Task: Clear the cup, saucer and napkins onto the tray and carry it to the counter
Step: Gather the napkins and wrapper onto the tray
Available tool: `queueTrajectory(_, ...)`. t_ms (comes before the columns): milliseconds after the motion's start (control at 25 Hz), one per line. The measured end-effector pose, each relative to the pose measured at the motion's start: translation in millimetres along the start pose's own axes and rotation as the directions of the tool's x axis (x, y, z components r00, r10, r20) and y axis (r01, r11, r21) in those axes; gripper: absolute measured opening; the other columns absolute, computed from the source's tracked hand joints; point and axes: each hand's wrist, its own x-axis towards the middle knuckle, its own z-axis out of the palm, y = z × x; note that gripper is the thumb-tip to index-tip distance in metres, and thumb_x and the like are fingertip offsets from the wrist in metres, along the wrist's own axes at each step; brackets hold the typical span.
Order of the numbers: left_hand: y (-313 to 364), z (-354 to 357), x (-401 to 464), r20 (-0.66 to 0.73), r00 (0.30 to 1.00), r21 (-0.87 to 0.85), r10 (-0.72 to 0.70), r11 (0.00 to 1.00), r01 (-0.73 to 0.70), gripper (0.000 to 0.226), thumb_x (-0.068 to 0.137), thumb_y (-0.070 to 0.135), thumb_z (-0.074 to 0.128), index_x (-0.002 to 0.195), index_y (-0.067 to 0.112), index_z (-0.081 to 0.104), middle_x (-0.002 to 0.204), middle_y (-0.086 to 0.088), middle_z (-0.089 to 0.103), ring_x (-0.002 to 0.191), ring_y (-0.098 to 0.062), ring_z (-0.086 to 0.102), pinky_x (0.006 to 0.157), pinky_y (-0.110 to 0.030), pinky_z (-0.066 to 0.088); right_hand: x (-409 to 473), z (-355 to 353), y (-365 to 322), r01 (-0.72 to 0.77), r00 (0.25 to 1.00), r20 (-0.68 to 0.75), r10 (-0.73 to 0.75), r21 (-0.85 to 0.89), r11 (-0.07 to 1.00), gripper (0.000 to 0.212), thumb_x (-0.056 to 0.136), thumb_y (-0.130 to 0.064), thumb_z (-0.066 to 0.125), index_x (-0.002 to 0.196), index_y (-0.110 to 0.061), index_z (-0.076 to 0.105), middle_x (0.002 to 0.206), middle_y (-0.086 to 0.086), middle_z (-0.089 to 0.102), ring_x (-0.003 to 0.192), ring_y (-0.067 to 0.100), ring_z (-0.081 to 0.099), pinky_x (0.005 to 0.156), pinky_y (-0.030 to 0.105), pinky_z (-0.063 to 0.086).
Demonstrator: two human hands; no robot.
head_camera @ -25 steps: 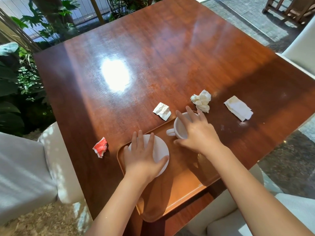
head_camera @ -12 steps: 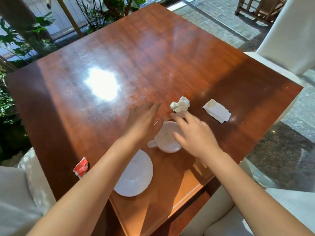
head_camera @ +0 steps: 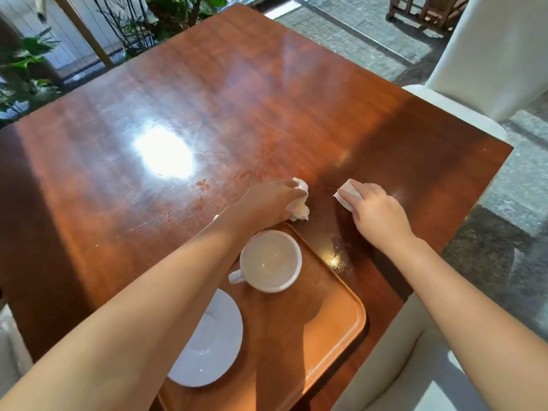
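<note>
An orange-brown tray (head_camera: 335, 318) lies at the near edge of the wooden table (head_camera: 207, 108). On it stand an empty white cup (head_camera: 271, 261) with its handle to the left and a white saucer (head_camera: 212, 342), partly hidden by my left forearm. Just beyond the tray, my left hand (head_camera: 267, 200) is closed on a crumpled white napkin (head_camera: 299, 209). To its right, my right hand (head_camera: 373, 210) grips a folded white napkin (head_camera: 345, 194) on the tabletop.
White cushioned chairs stand at the right (head_camera: 486, 54) and near right (head_camera: 415, 381). Green plants (head_camera: 26, 63) and a railing are behind the far left corner. Stone paving lies to the right. A wooden chair (head_camera: 421, 10) stands far back.
Both hands left the cup and saucer on the tray and reached forward. My left hand closed on the crumpled napkin and my right on the folded one. The view shifted right.
</note>
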Motion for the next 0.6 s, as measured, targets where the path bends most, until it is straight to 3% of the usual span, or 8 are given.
queueTrajectory(240, 3, 12, 10, -0.042, 0.998, 0.055, 0.043, 0.998, -0.041, 0.031, 0.088, 0.011, 0.055, 0.119, 0.01, 0.061, 0.119, -0.014, 0.058, 0.106, -0.031, 0.055, 0.08, -0.044, 0.051, 0, 12, 7, 0.02, 0.998, -0.066, -0.021, -0.014, 1.0, 0.02, 0.085, -0.001, 0.054, 0.093, -0.017, 0.062, 0.098, 0.001, 0.064, 0.087, 0.03, 0.053, 0.05, 0.033, 0.044)
queueTrajectory(360, 7, 4, 4, -0.089, 0.995, 0.005, 0.033, 0.999, -0.033, 0.03, 0.087, 0.008, 0.057, 0.117, 0.007, 0.062, 0.118, -0.016, 0.058, 0.105, -0.031, 0.055, 0.082, -0.043, 0.05, -2, 11, 6, -0.027, 0.994, -0.105, 0.033, 0.059, 0.998, 0.019, 0.082, 0.003, 0.053, 0.084, -0.013, 0.063, 0.089, 0.002, 0.065, 0.088, 0.03, 0.054, 0.05, 0.029, 0.038)
queueTrajectory(480, 14, -15, -14, -0.253, 0.967, -0.108, -0.008, 0.994, -0.02, 0.035, 0.083, 0.004, 0.062, 0.118, 0.007, 0.062, 0.12, -0.016, 0.059, 0.103, -0.031, 0.057, 0.081, -0.04, 0.051, -15, 5, -1, -0.088, 0.989, -0.11, 0.099, 0.102, 0.991, 0.02, 0.084, 0.003, 0.051, 0.092, -0.009, 0.066, 0.097, 0.007, 0.067, 0.098, 0.03, 0.054, 0.056, 0.038, 0.051)
queueTrajectory(600, 35, -29, -50, -0.489, 0.87, -0.217, -0.065, 0.975, -0.048, 0.039, 0.074, -0.005, 0.066, 0.111, 0.006, 0.065, 0.116, -0.019, 0.062, 0.099, -0.029, 0.059, 0.074, -0.029, 0.047, -44, -11, -24, -0.023, 0.955, -0.285, 0.076, 0.185, 0.982, 0.027, 0.077, 0.009, 0.06, 0.097, -0.006, 0.068, 0.098, 0.01, 0.07, 0.092, 0.034, 0.059, 0.055, 0.042, 0.057)
